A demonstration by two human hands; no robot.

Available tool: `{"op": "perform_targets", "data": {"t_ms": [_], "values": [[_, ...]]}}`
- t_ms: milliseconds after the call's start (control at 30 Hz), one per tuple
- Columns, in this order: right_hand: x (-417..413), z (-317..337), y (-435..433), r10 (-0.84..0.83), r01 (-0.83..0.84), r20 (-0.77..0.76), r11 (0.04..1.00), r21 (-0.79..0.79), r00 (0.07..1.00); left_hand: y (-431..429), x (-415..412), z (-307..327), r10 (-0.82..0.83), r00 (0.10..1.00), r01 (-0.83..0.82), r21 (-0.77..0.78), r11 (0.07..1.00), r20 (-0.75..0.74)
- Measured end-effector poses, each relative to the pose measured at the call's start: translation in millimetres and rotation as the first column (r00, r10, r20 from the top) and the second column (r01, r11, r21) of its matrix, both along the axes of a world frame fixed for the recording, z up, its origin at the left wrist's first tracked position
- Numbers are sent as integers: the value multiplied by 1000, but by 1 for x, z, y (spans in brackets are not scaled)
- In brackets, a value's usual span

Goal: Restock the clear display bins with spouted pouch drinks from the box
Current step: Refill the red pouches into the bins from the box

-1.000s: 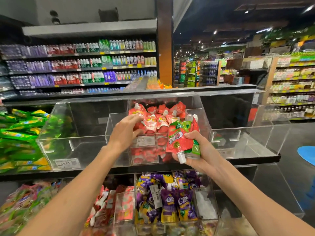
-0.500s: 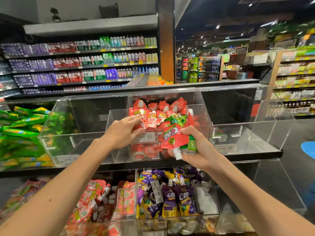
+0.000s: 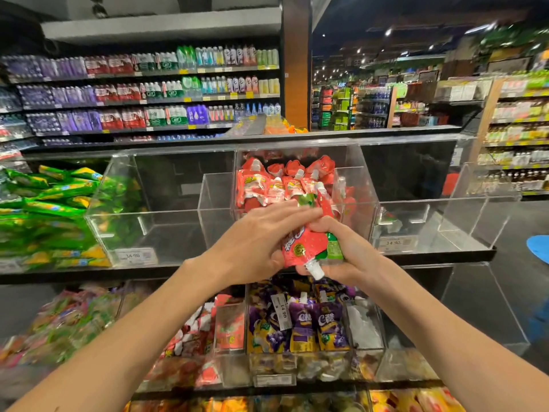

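My right hand [image 3: 350, 254] grips a small bundle of red strawberry spouted pouches [image 3: 303, 248], spouts pointing down, with a green pouch [image 3: 334, 248] behind them. My left hand [image 3: 255, 242] lies over the bundle's left side with fingers stretched across its top. Both hands are in front of the clear middle bin [image 3: 356, 179], which holds several red pouches [image 3: 276, 185] standing spout up. The box is not in view.
A clear bin [image 3: 148, 224] to the left and another [image 3: 463, 221] to the right hold almost nothing. Green snack packs [image 3: 44, 209] pile at far left. Lower bins hold purple pouches [image 3: 312, 322] and red packs [image 3: 208, 331]. Bottle shelves [image 3: 148, 93] stand behind.
My left hand left the red pouches in the middle bin and came down and right onto the bundle in my right hand. The bundle dropped slightly lower.
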State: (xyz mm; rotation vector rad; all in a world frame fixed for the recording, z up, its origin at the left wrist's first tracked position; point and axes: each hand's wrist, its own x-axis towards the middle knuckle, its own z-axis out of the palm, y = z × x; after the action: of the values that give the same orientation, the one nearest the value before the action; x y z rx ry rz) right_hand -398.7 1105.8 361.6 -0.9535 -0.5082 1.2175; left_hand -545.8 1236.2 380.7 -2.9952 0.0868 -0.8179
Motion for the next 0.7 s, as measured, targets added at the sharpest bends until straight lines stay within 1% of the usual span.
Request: {"op": "perform_targets", "data": {"t_ms": [67, 100, 167, 200, 267, 333, 400, 467, 500, 533, 567, 600, 633, 700], "values": [[-4, -2, -3, -13, 16, 61, 999, -41, 998, 1, -5, -3, -2, 1000, 0, 65, 998, 20], [-6, -2, -5, -12, 14, 53, 999, -48, 999, 4, -7, -4, 11, 999, -15, 88, 996, 45], [-9, -5, -8, 2, -3, -46, 1000, -23, 999, 8, -13, -10, 53, 998, -56, 86, 995, 45], [-10, -5, -9, 16, -16, -89, 1000, -4, 996, 7, -16, -15, 73, 997, -73, 35, 997, 19], [-13, -7, -12, 55, -51, -152, 998, 31, 987, 4, -19, -28, 67, 998, -68, -143, 987, -9], [-14, -10, -14, 71, -60, -183, 996, 67, 981, 0, -19, -38, 49, 998, -36, -306, 951, 36], [-17, -11, -16, 29, -23, -133, 999, 45, 991, -2, -18, -46, 29, 995, 16, -437, 899, 96], [-17, -17, -18, 13, -11, -79, 1000, 28, 997, -4, -16, -55, -48, 983, 134, -509, 850, 179], [-16, -19, -21, -2, 3, -56, 1000, 17, 998, -6, -16, -61, -106, 967, 222, -562, 797, 232], [-14, -23, -24, -24, 24, -29, 1000, 5, 999, -7, -16, -65, -147, 950, 295, -633, 716, 277], [-11, -26, -28, -53, 53, 4, 998, -15, 999, -7, -15, -69, -181, 933, 355, -715, 603, 310], [-8, -30, -33, -72, 73, 35, 997, -30, 997, -7, -15, -69, -172, 930, 364, -757, 543, 324], [-6, -33, -38, -88, 91, 68, 995, -49, 994, -8, -14, -70, -143, 936, 348, -770, 535, 323], [-2, -38, -48, -87, 99, 126, 990, -98, 988, -9, -12, -66, -103, 951, 285, -700, 655, 291]]}}
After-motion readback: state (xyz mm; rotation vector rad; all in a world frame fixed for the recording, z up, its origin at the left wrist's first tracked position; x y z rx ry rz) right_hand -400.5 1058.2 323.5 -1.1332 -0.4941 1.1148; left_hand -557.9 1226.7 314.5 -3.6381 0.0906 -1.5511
